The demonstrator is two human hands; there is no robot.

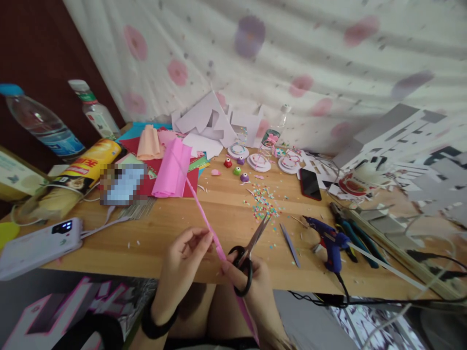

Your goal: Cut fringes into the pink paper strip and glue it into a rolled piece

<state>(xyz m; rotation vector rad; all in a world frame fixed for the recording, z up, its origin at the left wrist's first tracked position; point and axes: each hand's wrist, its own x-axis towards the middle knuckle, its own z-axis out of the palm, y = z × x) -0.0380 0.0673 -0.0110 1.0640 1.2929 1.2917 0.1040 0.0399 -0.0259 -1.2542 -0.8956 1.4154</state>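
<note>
Scissors (pixel 251 245) sit in the right hand (pixel 257 274), whose grip also appears to pinch a pink strip (pixel 199 206); the left hand (pixel 182 257) pinches it nearby. The strip runs from beside the pink roll (pixel 172 170) past the desk (pixel 146 248) edge. Straightening it seems the current step; cutting would call for turning the blades onto it.

Your scissors (pixel 250 248): shiny metal blades, smooth black plastic handles. Your pink strip (pixel 220 250): matt, crinkly, paper-like. Table (pixel 219 209): smooth wood, faint sheen. Pink roll (pixel 172 167) toward back left corner: matt paper look. Glue gun (pixel 333 245) near front edge, right: blue plastic. Curtain (pixel 273 73) beyond back edge: wrinkled cloth.
</note>
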